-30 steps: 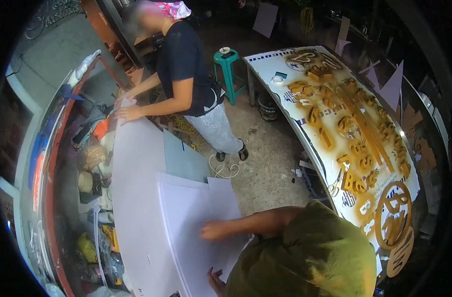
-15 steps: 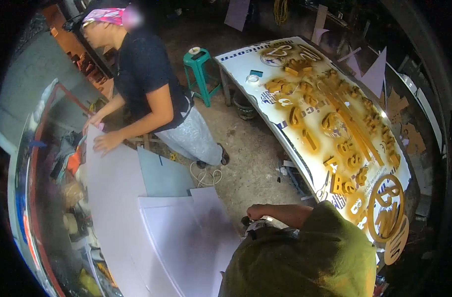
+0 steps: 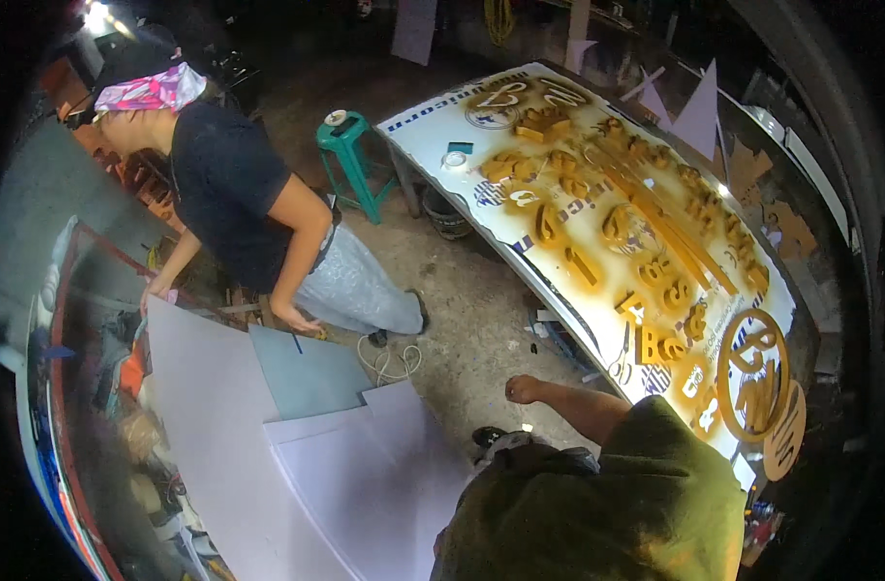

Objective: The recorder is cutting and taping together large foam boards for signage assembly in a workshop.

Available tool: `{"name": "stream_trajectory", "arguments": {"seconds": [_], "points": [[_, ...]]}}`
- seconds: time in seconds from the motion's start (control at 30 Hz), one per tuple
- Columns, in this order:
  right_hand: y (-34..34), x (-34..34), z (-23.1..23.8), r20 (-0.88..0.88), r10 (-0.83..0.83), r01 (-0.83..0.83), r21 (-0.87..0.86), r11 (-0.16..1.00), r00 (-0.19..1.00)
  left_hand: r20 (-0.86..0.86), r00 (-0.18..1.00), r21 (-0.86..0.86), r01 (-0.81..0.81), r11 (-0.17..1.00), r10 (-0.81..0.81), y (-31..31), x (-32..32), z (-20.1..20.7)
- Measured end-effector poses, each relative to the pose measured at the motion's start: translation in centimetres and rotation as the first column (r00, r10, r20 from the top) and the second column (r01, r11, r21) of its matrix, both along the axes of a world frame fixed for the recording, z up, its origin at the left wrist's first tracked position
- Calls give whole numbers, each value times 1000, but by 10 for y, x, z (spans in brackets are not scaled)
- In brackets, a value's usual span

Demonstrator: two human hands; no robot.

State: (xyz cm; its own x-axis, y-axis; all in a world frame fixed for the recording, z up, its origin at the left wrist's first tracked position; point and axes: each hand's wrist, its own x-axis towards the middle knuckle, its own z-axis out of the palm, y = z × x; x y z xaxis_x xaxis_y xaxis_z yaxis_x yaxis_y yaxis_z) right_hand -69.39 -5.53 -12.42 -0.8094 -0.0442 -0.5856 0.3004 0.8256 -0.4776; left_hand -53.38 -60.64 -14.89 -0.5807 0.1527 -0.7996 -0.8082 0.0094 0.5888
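My right hand [image 3: 525,389] hangs over the floor between the sheets and the table, fingers curled in with nothing visible in them. My left hand is out of sight behind my green shirt [image 3: 597,489]. On my left, a large pale flat sheet [image 3: 205,387] leans alongside me, with a second whitish sheet [image 3: 365,474] overlapping it. Beyond that one lies a blue-grey panel [image 3: 307,373]. A co-worker in a dark shirt [image 3: 224,189] stands at the far end, one hand [image 3: 156,287] at the big sheet's far corner and the other [image 3: 294,318] lowered near the blue-grey panel.
To the right, a table [image 3: 418,126] covered by a printed banner carries several gold-painted letters, scissors [image 3: 621,363] and a round gold sign [image 3: 755,376]. A green stool [image 3: 345,145] and a white cable [image 3: 396,363] are on the floor. A red-framed rack [image 3: 66,387] borders the left.
The co-worker has taken one hand off the big sheet and dropped it to their side, bending lower. My right hand has swung slightly forward, still curled. The view has shifted right.
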Motion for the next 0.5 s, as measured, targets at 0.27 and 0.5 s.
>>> {"name": "stream_trajectory", "arguments": {"seconds": [0.27,0.5], "points": [[-1,102,6,-4,-137,137,-42,990,991,-68,993,-73,93,993,-98,-66,-21,-40],[-4,148,54,163,-277,286,-34,957,947,-13,985,-198,166,966,-172,-32,-77,-27]]}}
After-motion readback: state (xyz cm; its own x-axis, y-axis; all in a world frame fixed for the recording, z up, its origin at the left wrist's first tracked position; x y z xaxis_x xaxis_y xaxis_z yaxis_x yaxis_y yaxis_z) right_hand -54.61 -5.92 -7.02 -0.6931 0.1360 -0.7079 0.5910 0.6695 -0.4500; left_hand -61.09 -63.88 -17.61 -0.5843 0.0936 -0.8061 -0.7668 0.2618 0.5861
